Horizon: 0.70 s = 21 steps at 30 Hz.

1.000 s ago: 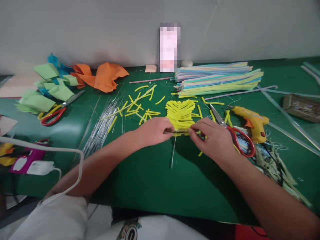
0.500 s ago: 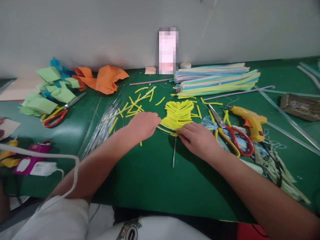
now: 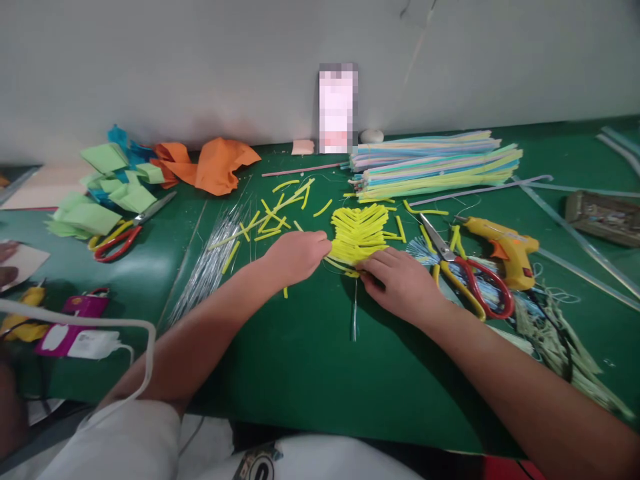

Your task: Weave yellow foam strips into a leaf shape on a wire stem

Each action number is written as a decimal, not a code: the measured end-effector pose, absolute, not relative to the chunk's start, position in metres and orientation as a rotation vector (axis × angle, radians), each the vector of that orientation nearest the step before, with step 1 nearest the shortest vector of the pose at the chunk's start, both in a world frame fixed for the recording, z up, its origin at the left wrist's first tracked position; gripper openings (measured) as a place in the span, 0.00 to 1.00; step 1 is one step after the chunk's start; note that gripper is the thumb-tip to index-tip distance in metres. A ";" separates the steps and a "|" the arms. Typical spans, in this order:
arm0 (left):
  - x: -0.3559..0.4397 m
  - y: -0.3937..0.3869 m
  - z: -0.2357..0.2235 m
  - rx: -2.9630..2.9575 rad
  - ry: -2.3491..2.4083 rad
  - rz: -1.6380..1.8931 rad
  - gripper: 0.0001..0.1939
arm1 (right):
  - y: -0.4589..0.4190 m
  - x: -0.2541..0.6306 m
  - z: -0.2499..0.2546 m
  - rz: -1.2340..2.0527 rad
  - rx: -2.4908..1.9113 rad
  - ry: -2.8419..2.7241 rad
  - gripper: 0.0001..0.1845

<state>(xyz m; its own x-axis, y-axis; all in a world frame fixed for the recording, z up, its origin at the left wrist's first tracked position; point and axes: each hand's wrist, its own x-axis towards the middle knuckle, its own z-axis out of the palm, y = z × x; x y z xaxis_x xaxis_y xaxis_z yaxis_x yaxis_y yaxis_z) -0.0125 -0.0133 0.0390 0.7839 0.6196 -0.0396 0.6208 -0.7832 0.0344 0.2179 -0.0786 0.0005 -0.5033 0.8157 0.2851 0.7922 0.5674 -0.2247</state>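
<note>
A leaf-like piece of yellow pipe cleaners [image 3: 360,230], laid in a herringbone pattern, lies flat in the middle of the green table. My right hand [image 3: 403,280] pinches its lower edge, where a bundle of thin silvery wire [image 3: 355,317] sticks out toward me. At the piece's lower left, my left hand [image 3: 303,257] is closed with its fingertips pressed together. What those fingertips hold is too small to make out; a thin curved strand runs just below them. Cut yellow pipe cleaner bits [image 3: 273,217] are scattered beyond my left hand.
Right of my right hand lie red-and-yellow scissors [image 3: 467,280] and a yellow glue gun [image 3: 510,250]. Pipe cleaner bundles [image 3: 435,170] are behind, near a propped phone [image 3: 337,110]. At left are loose wires [image 3: 207,260], more scissors [image 3: 120,243] and green paper [image 3: 103,217]. Another person's hand [image 3: 7,260] shows far left.
My left hand has moved slightly right, closer to the yellow piece. My right hand stays pinched at its lower edge. The whole view has shifted slightly.
</note>
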 end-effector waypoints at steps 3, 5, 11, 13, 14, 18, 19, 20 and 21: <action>-0.016 -0.008 0.034 2.932 0.992 0.009 0.12 | -0.078 0.218 -0.001 0.072 -1.320 -2.447 0.10; -0.018 -0.005 0.031 2.931 0.970 0.058 0.12 | -0.078 0.218 -0.001 0.054 -1.322 -2.429 0.11; -0.018 -0.007 0.028 2.904 0.926 0.109 0.15 | -0.075 0.221 -0.003 0.067 -1.326 -2.356 0.15; -0.013 -0.012 0.029 2.906 0.927 0.171 0.14 | -0.074 0.222 -0.004 0.101 -1.317 -2.351 0.15; -0.010 -0.014 0.028 2.908 0.919 0.216 0.14 | -0.073 0.223 -0.004 0.109 -1.306 -2.347 0.15; 0.006 -0.019 0.024 2.906 0.829 0.282 0.13 | -0.069 0.225 -0.005 0.103 -1.252 -2.321 0.13; 0.008 -0.019 0.023 2.893 0.825 0.273 0.12 | -0.067 0.225 -0.005 0.104 -1.241 -2.314 0.13; 0.010 -0.018 0.021 2.877 0.828 0.267 0.11 | -0.066 0.225 -0.006 0.103 -1.230 -2.307 0.12; 0.010 -0.017 0.020 2.864 0.829 0.266 0.11 | -0.064 0.226 -0.007 0.099 -1.219 -2.301 0.12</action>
